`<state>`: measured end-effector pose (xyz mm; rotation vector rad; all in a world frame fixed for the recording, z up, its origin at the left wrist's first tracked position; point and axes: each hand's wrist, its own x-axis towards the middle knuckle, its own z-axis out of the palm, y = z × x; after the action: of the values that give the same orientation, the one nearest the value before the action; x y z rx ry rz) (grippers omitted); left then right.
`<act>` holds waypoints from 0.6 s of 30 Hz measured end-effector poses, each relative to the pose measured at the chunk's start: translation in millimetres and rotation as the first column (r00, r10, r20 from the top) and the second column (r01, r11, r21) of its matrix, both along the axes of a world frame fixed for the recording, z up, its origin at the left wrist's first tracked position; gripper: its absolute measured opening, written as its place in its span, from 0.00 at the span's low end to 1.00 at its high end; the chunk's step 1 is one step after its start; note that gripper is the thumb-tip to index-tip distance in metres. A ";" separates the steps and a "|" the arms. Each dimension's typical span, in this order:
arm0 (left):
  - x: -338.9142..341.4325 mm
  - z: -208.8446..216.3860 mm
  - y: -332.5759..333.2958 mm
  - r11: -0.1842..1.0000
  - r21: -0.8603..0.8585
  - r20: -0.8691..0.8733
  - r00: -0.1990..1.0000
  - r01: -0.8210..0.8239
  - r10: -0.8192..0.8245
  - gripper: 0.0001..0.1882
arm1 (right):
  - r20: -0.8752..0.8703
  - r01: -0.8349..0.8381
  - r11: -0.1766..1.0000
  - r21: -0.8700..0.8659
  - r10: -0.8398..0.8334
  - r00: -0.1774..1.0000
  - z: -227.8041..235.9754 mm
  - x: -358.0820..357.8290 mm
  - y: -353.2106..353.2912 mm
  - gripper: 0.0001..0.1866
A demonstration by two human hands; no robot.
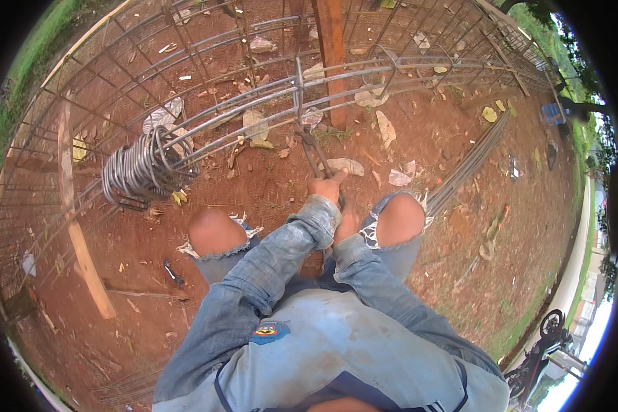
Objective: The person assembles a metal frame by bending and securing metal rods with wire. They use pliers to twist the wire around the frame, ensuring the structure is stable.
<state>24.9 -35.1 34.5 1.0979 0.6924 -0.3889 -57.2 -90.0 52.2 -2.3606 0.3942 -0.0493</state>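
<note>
Both my hands meet in front of my knees on a pair of rusty end-cutting pliers (pixel 312 150). My left hand (pixel 328 184) is wrapped round the handles. Just below it, my right hand (pixel 348 221) is closed at the handle ends, its fingers partly hidden by the left. The jaws touch the lower end of a steel stirrup (pixel 298 86) that stands around several long rebars (pixel 237 110). Whether tie wire sits in the jaws is too small to tell. To the left, a thick bundle of bent stirrups (pixel 141 168) hangs on the same bars.
A wooden post (pixel 332 69) rises behind the bars. Wire mesh (pixel 41 158) stretches along the left, with a wooden plank (pixel 89 271) leaning there. Loose straight rods (pixel 470 161) lie at right on red soil strewn with leaves. A motorcycle (pixel 539 353) stands at lower right.
</note>
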 end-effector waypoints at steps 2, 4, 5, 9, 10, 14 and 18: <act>2.1 2.1 11.3 0.957 -0.288 0.069 0.998 0.031 -0.011 0.11 | 0.071 -0.059 0.997 -0.050 0.063 0.996 11.6 -0.9 0.0 0.27; -2.7 -1.0 32.3 0.878 -0.475 0.085 0.996 0.065 -0.028 0.13 | -0.039 -0.197 0.978 -0.066 0.195 0.980 35.5 -1.5 -2.3 0.27; -4.8 -5.8 40.2 0.803 -0.587 0.119 0.992 0.105 -0.042 0.14 | -0.238 -0.177 0.941 0.289 0.250 0.939 36.6 2.7 -11.2 0.27; -11.2 -16.5 51.3 0.537 -0.819 0.206 0.977 0.203 -0.056 0.19 | -0.473 0.359 0.312 0.880 0.501 0.725 34.6 7.3 -32.9 0.19; -12.2 -10.0 49.6 0.555 -0.809 0.203 0.978 0.192 -0.042 0.20 | -0.460 0.383 0.256 0.888 0.492 0.739 18.6 2.8 -35.0 0.17; -12.2 -13.8 44.8 0.861 -0.474 0.223 0.971 0.185 -0.086 0.22 | -0.591 0.276 0.678 0.681 0.287 0.754 -12.2 0.7 -23.9 0.20; -18.7 -14.1 38.8 0.974 -0.191 0.413 0.910 0.123 -0.034 0.23 | -0.268 -0.154 0.982 0.106 0.177 0.947 -11.5 -3.2 -8.4 0.29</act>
<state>6.2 3.7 20.4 0.9626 0.2288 -0.2815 -60.4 -98.4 40.7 -2.3125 0.3214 0.3736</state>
